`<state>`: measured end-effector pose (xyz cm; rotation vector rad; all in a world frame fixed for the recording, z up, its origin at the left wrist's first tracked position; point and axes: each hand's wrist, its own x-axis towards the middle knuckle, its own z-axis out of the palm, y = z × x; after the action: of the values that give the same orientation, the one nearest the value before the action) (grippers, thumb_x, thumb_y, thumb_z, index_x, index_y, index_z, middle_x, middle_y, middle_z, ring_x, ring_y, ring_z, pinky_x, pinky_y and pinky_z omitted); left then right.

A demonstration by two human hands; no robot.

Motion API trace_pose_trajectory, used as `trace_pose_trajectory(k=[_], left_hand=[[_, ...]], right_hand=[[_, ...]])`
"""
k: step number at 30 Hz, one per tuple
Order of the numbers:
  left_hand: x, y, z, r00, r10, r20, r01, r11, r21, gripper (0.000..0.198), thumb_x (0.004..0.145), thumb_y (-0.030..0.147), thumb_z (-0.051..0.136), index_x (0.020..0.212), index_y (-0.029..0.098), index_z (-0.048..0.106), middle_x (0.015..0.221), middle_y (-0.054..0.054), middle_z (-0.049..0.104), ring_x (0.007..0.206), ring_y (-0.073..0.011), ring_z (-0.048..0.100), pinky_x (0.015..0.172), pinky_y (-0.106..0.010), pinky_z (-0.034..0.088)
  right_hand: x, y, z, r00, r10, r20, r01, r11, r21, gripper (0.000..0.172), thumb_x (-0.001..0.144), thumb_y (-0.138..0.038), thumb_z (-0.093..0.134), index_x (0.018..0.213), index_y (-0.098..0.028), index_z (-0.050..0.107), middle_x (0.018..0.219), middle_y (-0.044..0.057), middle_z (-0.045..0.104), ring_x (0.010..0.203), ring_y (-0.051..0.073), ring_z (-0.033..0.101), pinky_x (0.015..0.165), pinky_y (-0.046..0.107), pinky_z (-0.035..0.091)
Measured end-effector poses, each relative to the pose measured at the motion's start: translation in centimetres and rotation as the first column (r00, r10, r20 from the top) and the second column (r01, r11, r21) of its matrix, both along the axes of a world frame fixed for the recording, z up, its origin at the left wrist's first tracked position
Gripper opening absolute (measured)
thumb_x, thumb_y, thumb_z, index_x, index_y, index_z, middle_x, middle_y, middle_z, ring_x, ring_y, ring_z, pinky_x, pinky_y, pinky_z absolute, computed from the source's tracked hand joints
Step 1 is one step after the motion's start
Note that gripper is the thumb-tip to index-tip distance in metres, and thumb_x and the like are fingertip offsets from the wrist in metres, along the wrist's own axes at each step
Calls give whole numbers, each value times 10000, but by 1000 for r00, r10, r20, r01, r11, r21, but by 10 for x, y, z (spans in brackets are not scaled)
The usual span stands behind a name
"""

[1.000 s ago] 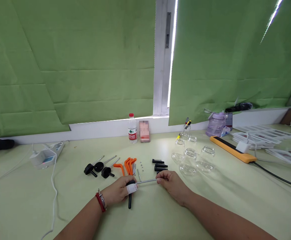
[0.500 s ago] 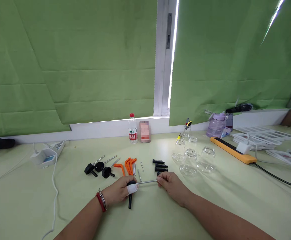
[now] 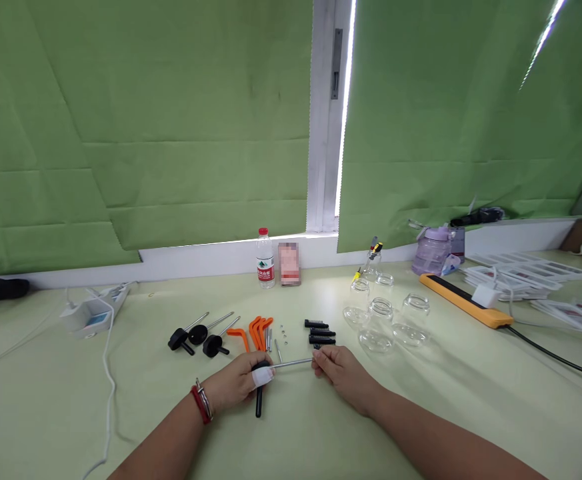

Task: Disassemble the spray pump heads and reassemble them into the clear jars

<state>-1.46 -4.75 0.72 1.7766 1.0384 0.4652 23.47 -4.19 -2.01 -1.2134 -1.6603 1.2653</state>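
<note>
My left hand (image 3: 243,378), its thumb wrapped in white tape, grips a round black cap with a metal rod (image 3: 293,363). A black stem (image 3: 259,401) points down from the cap toward me. At the rod's far end the fingertips of my right hand (image 3: 341,370) are pinched together; whether a small part sits between them is hidden. Just beyond the hands lie orange bent handles (image 3: 257,332), metal pins (image 3: 269,339), tiny nuts (image 3: 284,333) and black pieces with springs (image 3: 322,332). More black caps with rods (image 3: 214,345) rest to the left.
Clear glass jars (image 3: 381,323) stand right of the hands, one at the back holding screwdrivers (image 3: 375,250). A water bottle (image 3: 265,260) is by the wall. An orange-and-black power strip (image 3: 465,301) lies right, a white one (image 3: 95,313) left with a trailing cable (image 3: 110,387).
Both hands keep their grip on the rod piece and have barely moved. The whole view has shifted very slightly.
</note>
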Motion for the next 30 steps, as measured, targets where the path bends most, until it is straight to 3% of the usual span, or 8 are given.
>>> trace_pose_trajectory(k=[6,11,26,30], left_hand=[[0,0,-2,999,34,8,-34,999,-22,380,837,541,451,872,165,498,678,24,430,485,-81,371,448,-212,296],[0,-1,-2,1000,27,1,-27,1000,-9,376,838,535,452,867,163,504,670,24,433,490,-85,378,453,-210,306],[0,0,0,1000,2,-7,-2,1000,4,363,842,524,451,854,165,503,674,28,439,492,-87,383,464,-218,309],[0,0,1,1000,22,-13,-22,1000,-12,369,841,528,447,861,164,505,682,26,437,492,-87,388,461,-218,315]], right_hand=[[1,0,0,988,1,-155,-14,997,-81,278,794,-441,549,908,-188,529,731,-10,538,556,86,388,510,213,302],[2,2,-5,988,46,-147,-50,998,-29,172,803,-360,540,806,-190,514,687,-21,530,540,79,367,507,213,288],[0,2,-6,999,17,-45,-18,999,-26,351,860,-461,442,663,-175,496,645,-8,528,530,87,369,505,227,295],[0,1,-3,992,8,-122,-15,998,-61,273,843,-444,475,784,-183,527,709,-5,541,539,83,385,497,219,289]])
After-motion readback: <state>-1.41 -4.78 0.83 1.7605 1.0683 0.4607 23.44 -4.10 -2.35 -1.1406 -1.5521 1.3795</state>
